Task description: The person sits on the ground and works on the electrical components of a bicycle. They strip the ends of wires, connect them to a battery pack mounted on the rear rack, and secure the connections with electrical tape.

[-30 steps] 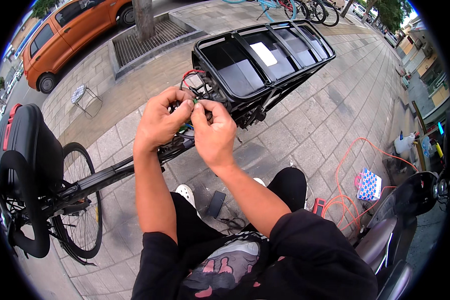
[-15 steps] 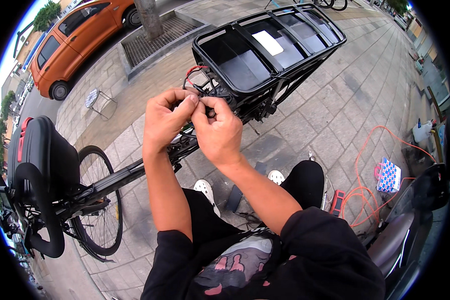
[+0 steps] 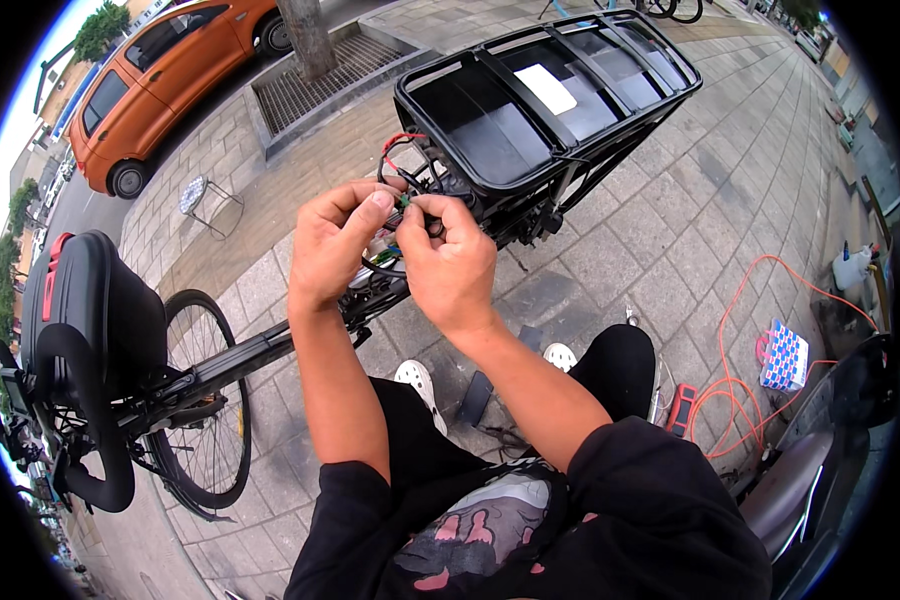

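Observation:
In the head view, my left hand (image 3: 332, 240) and my right hand (image 3: 450, 262) meet above the bicycle frame (image 3: 232, 362), thumbs and forefingers pinched. A small green wire end (image 3: 405, 201) shows between the fingertips; whether it is a bare wire or a connector is too small to tell. Just behind the hands, black cables with a red wire (image 3: 390, 150) come out by the black rear rack (image 3: 570, 150). More thin coloured wires (image 3: 385, 245) show under my hands, partly hidden by them.
A black bag (image 3: 95, 310) sits by the handlebar at left. On the paving lie a dark flat phone-like thing (image 3: 476, 398), a red handheld device (image 3: 681, 409), an orange cord (image 3: 727, 380) and a blue-and-red checked box (image 3: 785, 355). A stool (image 3: 205, 200) stands beyond the bicycle.
My fingertips have drawn slightly apart, so the green wire end now shows between them. Coloured wires below have come into sight. The whole view has shifted a little.

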The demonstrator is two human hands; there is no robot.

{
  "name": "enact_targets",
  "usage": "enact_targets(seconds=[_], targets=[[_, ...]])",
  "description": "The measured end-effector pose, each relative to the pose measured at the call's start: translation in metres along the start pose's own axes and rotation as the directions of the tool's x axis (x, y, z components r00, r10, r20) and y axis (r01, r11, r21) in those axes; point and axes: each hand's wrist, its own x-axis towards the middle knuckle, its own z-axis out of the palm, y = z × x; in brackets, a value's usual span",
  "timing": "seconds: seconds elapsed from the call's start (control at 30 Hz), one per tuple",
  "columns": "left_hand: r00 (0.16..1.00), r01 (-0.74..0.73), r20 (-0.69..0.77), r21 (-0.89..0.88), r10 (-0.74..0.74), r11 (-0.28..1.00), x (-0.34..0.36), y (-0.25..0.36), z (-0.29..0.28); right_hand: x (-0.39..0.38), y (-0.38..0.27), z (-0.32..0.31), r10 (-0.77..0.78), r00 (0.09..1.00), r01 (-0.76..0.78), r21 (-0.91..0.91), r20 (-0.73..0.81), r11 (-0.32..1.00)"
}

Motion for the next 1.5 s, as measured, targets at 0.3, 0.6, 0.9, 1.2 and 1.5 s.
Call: enact_targets(seconds=[0.3, 0.6, 0.9, 1.2, 1.5], targets=[[0.999, 0.044, 0.014, -0.085, -0.043, 0.995, 0.002, -0.002, 0.005, 0.001, -0.001, -0.007, -0.005, 0.998, 0.002, 0.050, 0.058, 0.999], [0.977, 0.066, -0.179, -0.253, -0.114, 0.965, 0.018, -0.005, 0.019, 0.001, -0.001, -0.006, 0.044, 0.997, -0.051, 0.129, 0.056, 0.990], [0.979, 0.096, -0.139, -0.322, -0.147, 0.942, 0.020, -0.007, 0.016, 0.000, 0.003, -0.008, -0.116, 0.993, 0.116, 0.007, 0.017, 0.993], [0.986, 0.148, -0.060, -0.104, -0.155, 0.983, 0.013, 0.005, 0.014, -0.002, 0.003, -0.009, -0.172, 0.985, 0.172, -0.015, 0.007, 0.985], [0.980, 0.140, -0.104, -0.253, -0.171, 0.957, 0.016, -0.007, 0.017, 0.002, 0.001, -0.012, -0.085, 0.994, 0.084, 0.018, 0.073, 0.996]])
